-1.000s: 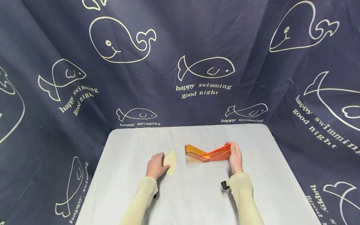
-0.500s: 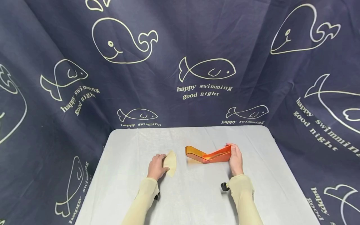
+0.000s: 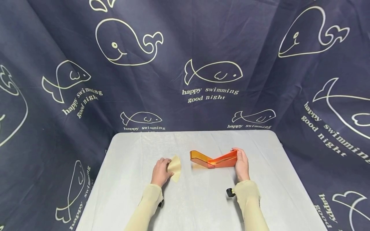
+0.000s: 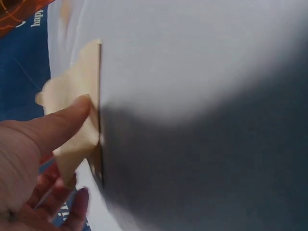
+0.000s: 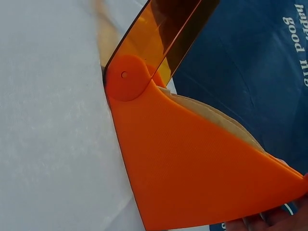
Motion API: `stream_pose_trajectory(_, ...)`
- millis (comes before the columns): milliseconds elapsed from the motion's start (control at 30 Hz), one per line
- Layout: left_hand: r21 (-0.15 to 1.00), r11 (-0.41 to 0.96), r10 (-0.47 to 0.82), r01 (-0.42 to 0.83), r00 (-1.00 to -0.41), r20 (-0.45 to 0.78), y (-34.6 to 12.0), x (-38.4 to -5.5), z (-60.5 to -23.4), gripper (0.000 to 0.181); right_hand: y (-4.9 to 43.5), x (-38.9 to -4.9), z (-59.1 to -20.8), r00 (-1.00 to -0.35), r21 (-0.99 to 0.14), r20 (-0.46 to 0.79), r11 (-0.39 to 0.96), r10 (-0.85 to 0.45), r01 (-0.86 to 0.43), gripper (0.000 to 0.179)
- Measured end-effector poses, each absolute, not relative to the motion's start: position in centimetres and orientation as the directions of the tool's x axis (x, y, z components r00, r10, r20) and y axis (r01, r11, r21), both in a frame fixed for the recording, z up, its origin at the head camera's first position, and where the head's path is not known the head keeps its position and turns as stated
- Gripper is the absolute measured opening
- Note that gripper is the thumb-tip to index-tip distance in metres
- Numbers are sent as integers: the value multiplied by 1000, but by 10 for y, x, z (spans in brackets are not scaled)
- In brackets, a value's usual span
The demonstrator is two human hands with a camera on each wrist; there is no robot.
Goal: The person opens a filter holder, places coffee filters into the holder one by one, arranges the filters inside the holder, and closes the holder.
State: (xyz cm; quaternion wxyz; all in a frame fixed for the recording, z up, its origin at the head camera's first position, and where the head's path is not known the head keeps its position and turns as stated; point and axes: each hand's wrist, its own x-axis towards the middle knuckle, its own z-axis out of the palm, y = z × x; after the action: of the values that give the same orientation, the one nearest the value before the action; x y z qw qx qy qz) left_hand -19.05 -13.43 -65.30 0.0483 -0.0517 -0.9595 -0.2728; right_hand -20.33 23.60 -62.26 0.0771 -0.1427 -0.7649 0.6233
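A cream, fan-shaped coffee filter (image 3: 174,169) stands at the middle left of the table, its paper bowed. My left hand (image 3: 160,171) pinches it, and in the left wrist view the thumb (image 4: 72,113) presses its near face with fingers behind. One long edge of the coffee filter (image 4: 77,91) meets the table. To the right, my right hand (image 3: 242,164) grips the end of an orange filter case (image 3: 224,162). Its see-through amber lid (image 3: 199,158) is swung open toward the left. Inside the case, the right wrist view shows the edges of more paper filters (image 5: 216,118).
A white cloth covers the table (image 3: 199,205). Behind and on both sides hangs a dark blue curtain (image 3: 173,32) with whale and fish prints. A small black device (image 3: 230,192) sits at the right wrist.
The coffee filter looks more bowed in my left hand than before. My right hand and the case stay nearly in place, and the head view has shifted slightly.
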Motion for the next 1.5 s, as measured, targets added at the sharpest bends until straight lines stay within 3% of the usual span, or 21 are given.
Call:
stream_pose_trajectory(300,450,874,83,182,-970,230,-134,-187,-656,61,236,-207,-622,-948,-983,-57,146,312,107,53)
stream_pose_trajectory(700,714,690,-88,117,-966,243,-132,-179,-655,40,239,-206,-623,-949,-981,-66,155,310,119,52)
stream_pose_trajectory(867,751,655,-136,83,-965,225,-132,-182,-651,36,238,-205,-619,-950,-977,-99,150,296,148,52)
stream_pose_trajectory(1167,814,574,-159,90,-963,218,-134,-180,-648,12,237,-204,-620,-952,-977,-80,165,296,134,54)
stream_pose_trajectory(1500,817,564,-146,120,-959,242,-138,-177,-642,8,237,-205,-622,-948,-978,-53,173,314,112,53)
